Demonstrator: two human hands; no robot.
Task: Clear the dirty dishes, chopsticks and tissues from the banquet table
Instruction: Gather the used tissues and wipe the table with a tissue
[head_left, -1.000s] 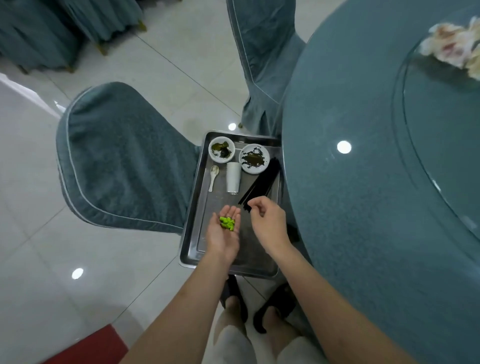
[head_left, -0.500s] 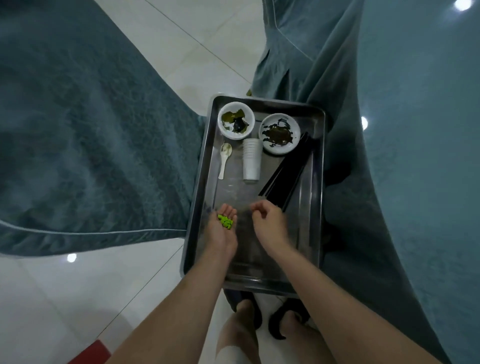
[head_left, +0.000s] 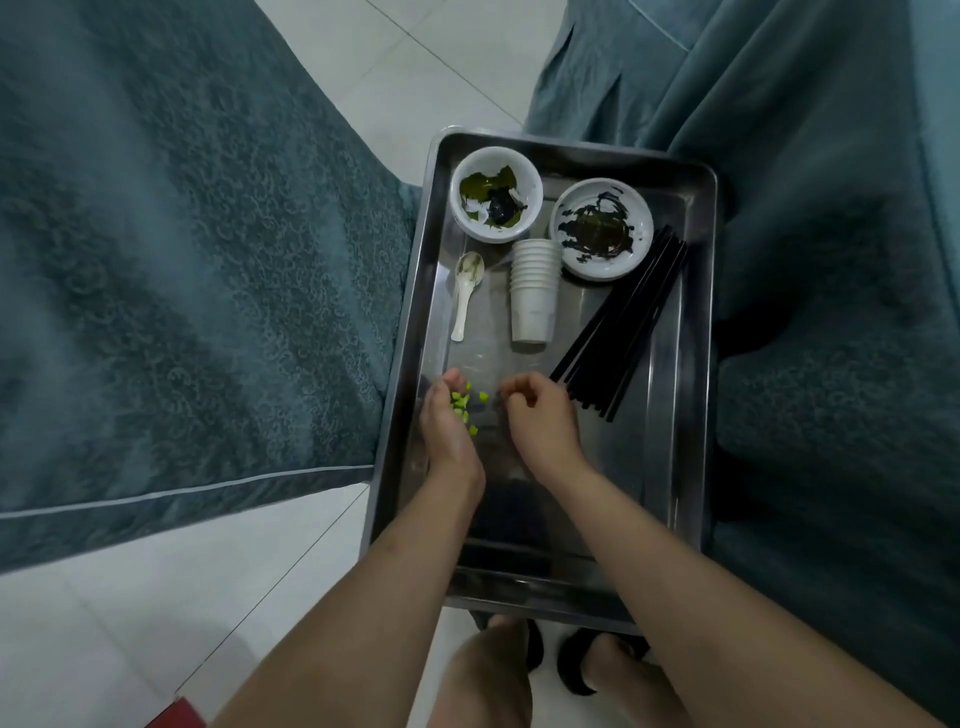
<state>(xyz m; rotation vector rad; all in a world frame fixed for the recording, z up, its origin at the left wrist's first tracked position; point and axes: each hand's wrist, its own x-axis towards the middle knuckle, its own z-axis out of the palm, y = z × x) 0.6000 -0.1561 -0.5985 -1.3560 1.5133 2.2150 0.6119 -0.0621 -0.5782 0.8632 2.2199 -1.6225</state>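
A steel tray (head_left: 691, 364) holds a dirty white bowl (head_left: 496, 194), a stained white dish (head_left: 601, 229), a stack of white cups (head_left: 533, 291), a white spoon (head_left: 465, 292) and several black chopsticks (head_left: 626, 332). My left hand (head_left: 448, 428) is tilted over the tray's near half, and small green scraps (head_left: 464, 407) slide off its palm. My right hand (head_left: 537, 422) hovers beside it with curled fingers that hold nothing I can see.
A chair with a teal cover (head_left: 182, 270) stands left of the tray. The teal tablecloth (head_left: 831, 260) hangs on the right. White floor tiles (head_left: 156, 597) and my feet in black sandals (head_left: 582, 660) lie below.
The camera has come closer over the tray. My left hand has tipped from palm-up to sideways, and the green scraps are spilling toward the tray.
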